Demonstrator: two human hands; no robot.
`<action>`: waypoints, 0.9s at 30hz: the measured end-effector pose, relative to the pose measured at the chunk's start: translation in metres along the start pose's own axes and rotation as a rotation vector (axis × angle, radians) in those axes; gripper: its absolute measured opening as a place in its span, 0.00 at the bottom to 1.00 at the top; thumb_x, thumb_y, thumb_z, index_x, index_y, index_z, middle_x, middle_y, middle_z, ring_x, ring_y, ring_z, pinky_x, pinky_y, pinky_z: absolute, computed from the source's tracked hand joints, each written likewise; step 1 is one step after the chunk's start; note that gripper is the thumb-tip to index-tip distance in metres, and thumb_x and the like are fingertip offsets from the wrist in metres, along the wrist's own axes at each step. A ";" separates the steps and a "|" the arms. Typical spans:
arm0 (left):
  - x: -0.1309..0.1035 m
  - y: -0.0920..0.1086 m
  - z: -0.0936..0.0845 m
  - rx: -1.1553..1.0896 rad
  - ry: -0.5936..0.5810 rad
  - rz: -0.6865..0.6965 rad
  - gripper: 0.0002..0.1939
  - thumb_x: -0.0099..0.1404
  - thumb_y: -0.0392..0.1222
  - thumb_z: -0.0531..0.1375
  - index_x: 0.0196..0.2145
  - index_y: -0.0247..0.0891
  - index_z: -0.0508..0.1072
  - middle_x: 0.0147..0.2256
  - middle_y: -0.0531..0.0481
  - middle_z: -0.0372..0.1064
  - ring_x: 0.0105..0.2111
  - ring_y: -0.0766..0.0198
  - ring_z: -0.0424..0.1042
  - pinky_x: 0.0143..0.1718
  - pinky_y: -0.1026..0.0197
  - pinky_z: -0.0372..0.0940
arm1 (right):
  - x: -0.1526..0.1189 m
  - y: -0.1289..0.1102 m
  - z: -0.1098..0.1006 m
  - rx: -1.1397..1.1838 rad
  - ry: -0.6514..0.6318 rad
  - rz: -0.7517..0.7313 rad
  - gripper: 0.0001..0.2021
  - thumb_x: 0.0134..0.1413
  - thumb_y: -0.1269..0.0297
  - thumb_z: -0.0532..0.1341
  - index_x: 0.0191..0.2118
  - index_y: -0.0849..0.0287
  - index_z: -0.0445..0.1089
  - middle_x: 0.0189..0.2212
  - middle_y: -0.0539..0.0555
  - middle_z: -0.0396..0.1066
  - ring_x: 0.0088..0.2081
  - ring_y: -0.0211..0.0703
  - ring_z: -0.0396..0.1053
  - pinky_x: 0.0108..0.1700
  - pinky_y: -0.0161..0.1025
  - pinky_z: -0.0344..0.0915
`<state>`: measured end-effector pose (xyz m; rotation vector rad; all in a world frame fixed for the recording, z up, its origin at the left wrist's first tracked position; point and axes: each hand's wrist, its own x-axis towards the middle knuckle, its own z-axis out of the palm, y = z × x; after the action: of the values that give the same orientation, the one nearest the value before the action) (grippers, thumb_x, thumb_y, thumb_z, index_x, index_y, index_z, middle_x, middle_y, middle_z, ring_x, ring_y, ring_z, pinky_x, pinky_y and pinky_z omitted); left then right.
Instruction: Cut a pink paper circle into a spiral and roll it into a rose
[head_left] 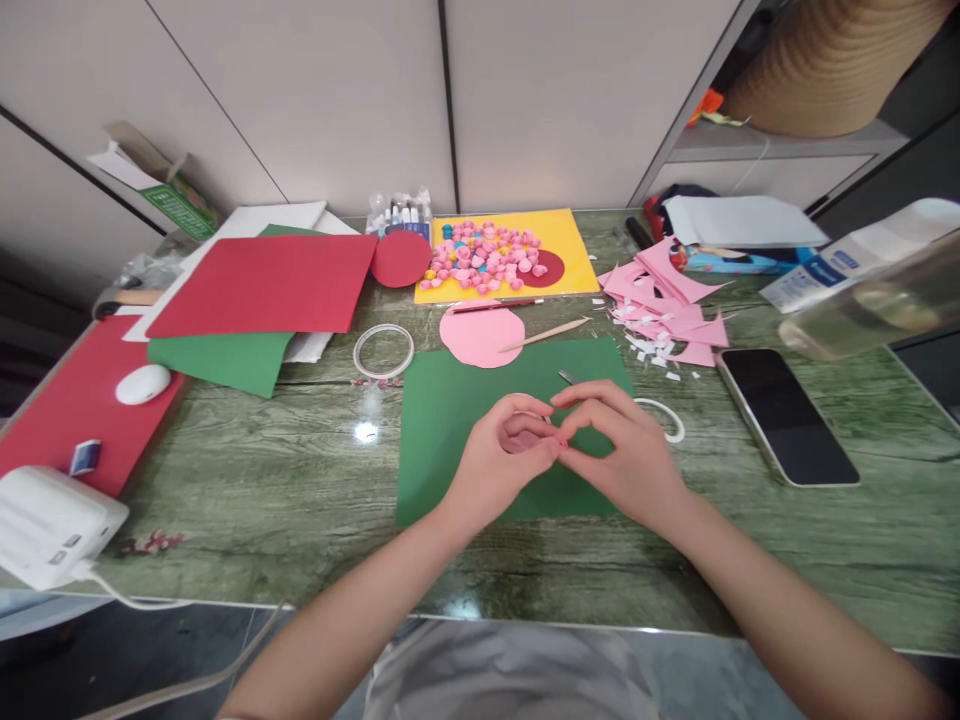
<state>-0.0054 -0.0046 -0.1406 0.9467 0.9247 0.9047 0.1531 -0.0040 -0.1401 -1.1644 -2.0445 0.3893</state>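
Over the green paper sheet, my left hand is curled around a small piece of pink paper, which looks bent or rolled. My right hand meets it from the right, with thumb and index finger pinched at the paper's edge. Fingers cover part of the piece, so its full shape is hidden. Beyond my hands lies a scalloped pink paper disc, with a dark red pencil across its upper edge and a pointed wooden stick over its right side.
Rolled paper roses in pink, yellow and blue lie on a yellow sheet. Tape rolls sit left and right of the green sheet. Pink scraps, a phone and bottles are at right; red sheets and a white charger at left.
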 end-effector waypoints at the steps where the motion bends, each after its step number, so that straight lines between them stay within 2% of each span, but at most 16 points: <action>1: 0.000 -0.001 0.000 -0.002 -0.005 -0.001 0.12 0.54 0.36 0.64 0.37 0.37 0.67 0.31 0.52 0.70 0.34 0.66 0.70 0.35 0.64 0.60 | 0.000 0.000 0.000 -0.001 -0.004 0.001 0.08 0.50 0.73 0.62 0.26 0.55 0.63 0.38 0.53 0.70 0.40 0.45 0.70 0.43 0.46 0.65; 5: 0.000 -0.002 0.000 -0.006 0.006 0.008 0.12 0.54 0.35 0.64 0.36 0.37 0.68 0.31 0.52 0.71 0.33 0.67 0.69 0.35 0.65 0.60 | 0.001 -0.001 0.000 -0.004 -0.015 0.007 0.08 0.50 0.73 0.62 0.26 0.55 0.63 0.37 0.53 0.70 0.41 0.46 0.70 0.43 0.46 0.65; 10: 0.001 0.000 -0.002 -0.066 0.070 0.016 0.12 0.53 0.37 0.65 0.35 0.37 0.68 0.35 0.50 0.72 0.35 0.66 0.71 0.39 0.62 0.64 | 0.002 0.000 -0.003 -0.011 0.009 -0.007 0.03 0.53 0.70 0.61 0.32 0.54 0.70 0.38 0.54 0.71 0.40 0.46 0.71 0.44 0.45 0.66; 20: 0.003 0.000 -0.003 -0.079 0.066 -0.003 0.14 0.51 0.34 0.65 0.36 0.37 0.67 0.29 0.53 0.70 0.32 0.68 0.69 0.40 0.61 0.65 | -0.002 0.005 0.001 -0.007 -0.077 -0.096 0.11 0.57 0.72 0.59 0.43 0.51 0.71 0.43 0.56 0.70 0.45 0.45 0.69 0.46 0.46 0.66; 23: 0.003 0.000 -0.003 -0.085 0.053 -0.011 0.14 0.52 0.35 0.65 0.37 0.37 0.67 0.31 0.52 0.71 0.33 0.67 0.70 0.41 0.60 0.65 | -0.002 0.005 0.001 -0.020 -0.052 -0.093 0.10 0.57 0.72 0.59 0.43 0.52 0.71 0.42 0.56 0.71 0.44 0.45 0.69 0.45 0.46 0.65; 27: 0.002 -0.001 -0.002 -0.058 0.041 0.003 0.15 0.53 0.36 0.64 0.38 0.37 0.67 0.31 0.51 0.71 0.34 0.66 0.70 0.41 0.61 0.64 | -0.001 0.005 0.001 -0.027 0.011 -0.057 0.04 0.54 0.71 0.62 0.35 0.54 0.71 0.40 0.55 0.71 0.41 0.46 0.69 0.43 0.46 0.65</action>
<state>-0.0068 -0.0028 -0.1423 0.8827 0.9273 0.9516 0.1559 -0.0025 -0.1440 -1.1193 -2.0745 0.3271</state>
